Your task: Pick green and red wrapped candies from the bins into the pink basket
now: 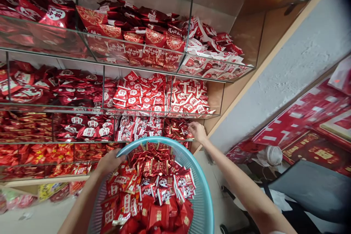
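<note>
My left hand (pixel 110 162) is closed round the left rim of a light blue plastic basket (pixel 204 190). Red wrapped sweets (pixel 159 215) of several kinds fill the basket, some with white-edged wrappers, others plain red or gold-printed. On the right, my right hand (pixel 197 131) reaches into a low shelf compartment holding small dark red wrapped sweets (pixel 177 128). Its fingers are bent together at the compartment's right end; what lies between them, if anything, is too small to make out.
Glass-fronted wooden shelves (pixel 238 44) hold rows of red packets, split by glass dividers (pixel 189 18). At right are a grey wall (pixel 274 69), red printed boxes (pixel 309 150), a white cup-like container (pixel 274 155) and a grey chair (pixel 315 190). Bagged goods (pixel 52 192) lie under the lowest shelf.
</note>
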Motion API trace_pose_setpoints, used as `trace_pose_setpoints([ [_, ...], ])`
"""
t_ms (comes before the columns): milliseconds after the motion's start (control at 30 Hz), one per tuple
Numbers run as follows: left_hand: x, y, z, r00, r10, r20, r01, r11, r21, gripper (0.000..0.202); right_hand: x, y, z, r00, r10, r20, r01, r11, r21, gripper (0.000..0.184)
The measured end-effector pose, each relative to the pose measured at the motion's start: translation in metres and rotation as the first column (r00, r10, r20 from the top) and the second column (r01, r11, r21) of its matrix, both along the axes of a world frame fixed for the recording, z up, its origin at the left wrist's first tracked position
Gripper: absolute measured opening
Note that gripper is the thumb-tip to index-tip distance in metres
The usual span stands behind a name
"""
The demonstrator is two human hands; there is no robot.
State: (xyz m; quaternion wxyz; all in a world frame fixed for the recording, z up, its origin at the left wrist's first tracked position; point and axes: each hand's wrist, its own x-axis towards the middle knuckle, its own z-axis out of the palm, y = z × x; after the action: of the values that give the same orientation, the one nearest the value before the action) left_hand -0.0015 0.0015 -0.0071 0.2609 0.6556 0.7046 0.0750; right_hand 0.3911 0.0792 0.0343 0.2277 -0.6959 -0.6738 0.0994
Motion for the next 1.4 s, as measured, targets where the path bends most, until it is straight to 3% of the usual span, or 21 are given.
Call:
trace_pose_setpoints([
  [100, 0.0, -0.001, 0.003, 1.0, 0.01, -0.001, -0.01, 1.0, 0.0, 0.024, -0.003, -0.031, 0.018, 0.979, 0.096, -0.181, -0.085, 0.994, 0.07, 0.025],
  [167, 0.001, -0.001, 0.005, 1.0, 0.008, 0.0, -0.008, 1.0, -0.009, 0.024, -0.01, -0.057, 0.03, 0.905, 0.155, -0.395, -0.143, 0.988, 0.06, 0.029],
  [300, 0.003, -0.001, 0.009, 1.0, 0.01, 0.019, -0.009, 0.999, -0.035, 0.024, -0.03, -0.106, 0.042, 0.716, 0.108, -0.69, -0.273, 0.953, -0.133, 0.037],
  [400, 0.006, -0.002, 0.012, 1.0, 0.021, 0.015, -0.02, 0.999, -0.046, 0.024, -0.045, -0.13, 0.031, 0.65, 0.041, -0.759, -0.356, 0.899, -0.256, 0.04],
  [500, 0.008, -0.004, 0.015, 1.0, 0.018, 0.005, -0.017, 0.999, -0.049, 0.023, -0.057, -0.142, 0.013, 0.633, -0.005, -0.774, -0.398, 0.856, -0.33, 0.04],
  [833, 0.008, -0.005, 0.014, 0.998, 0.013, -0.054, -0.013, 1.0, -0.018, 0.024, -0.099, -0.153, -0.001, 0.504, -0.006, -0.864, -0.477, 0.831, -0.284, 0.033],
  [933, 0.008, -0.005, 0.014, 0.999, 0.004, -0.05, -0.004, 1.0, -0.011, 0.024, -0.112, -0.153, -0.016, 0.533, 0.064, -0.844, -0.462, 0.857, -0.227, 0.027],
  [1033, 0.008, -0.005, 0.015, 0.999, 0.0, -0.047, 0.0, 1.0, -0.009, 0.023, -0.117, -0.155, -0.027, 0.687, 0.233, -0.688, -0.452, 0.879, -0.153, 0.018],
  [1133, 0.008, -0.005, 0.015, 0.999, -0.003, -0.035, 0.003, 1.0, -0.016, 0.024, -0.116, -0.159, -0.028, 0.809, 0.353, -0.471, -0.461, 0.877, -0.134, 0.015],
  [1400, 0.007, -0.006, 0.014, 1.0, -0.002, -0.031, 0.001, 1.0, -0.027, 0.024, -0.118, -0.169, -0.022, 0.865, 0.454, -0.212, -0.49, 0.855, -0.17, 0.013],
])
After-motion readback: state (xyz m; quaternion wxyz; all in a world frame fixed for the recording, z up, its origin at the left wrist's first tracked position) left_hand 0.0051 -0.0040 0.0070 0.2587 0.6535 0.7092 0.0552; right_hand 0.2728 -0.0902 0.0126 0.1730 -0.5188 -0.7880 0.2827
